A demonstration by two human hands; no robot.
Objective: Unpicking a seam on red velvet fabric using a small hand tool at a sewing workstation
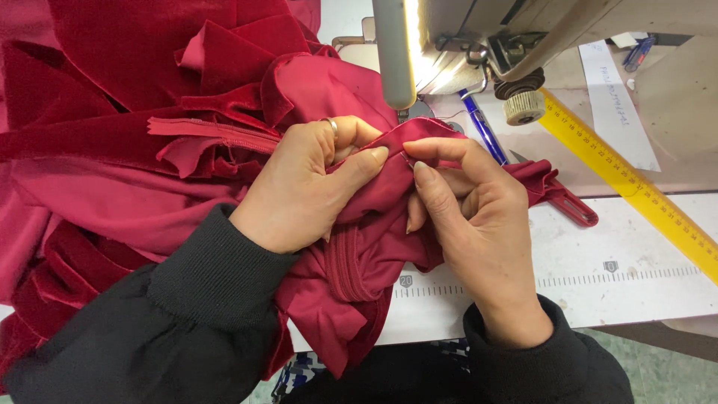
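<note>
Fabric: one heap of crimson cloth [112,150], velvet and smooth lining together, lying left of the sewing machine [456,37]; the frame's left and top edges cut it off, so its full shape cannot be made out.
Zipper: one red zipper tape [217,135], left of the machine, its far end buried under folds.
Left hand [303,187]: one, with a ring; thumb and fingers are closed in a pinch on a fold of the cloth just below the machine's needle area.
Right hand [471,217]: one; forefinger and thumb nip the same fold, fingertips almost touching the left thumb.
Sleeves: two dark sleeves [172,322], cut off by the bottom edge.
Machine: one, with only its lit underside and arm showing; the needle is hidden behind the fold.
Pen: one blue pen [482,131], partly under the machine.
Ruler: one yellow ruler [636,187], right of the machine, running out of frame.
Paper: one white slip [613,97], right of the machine, its writing too small to read.
</note>
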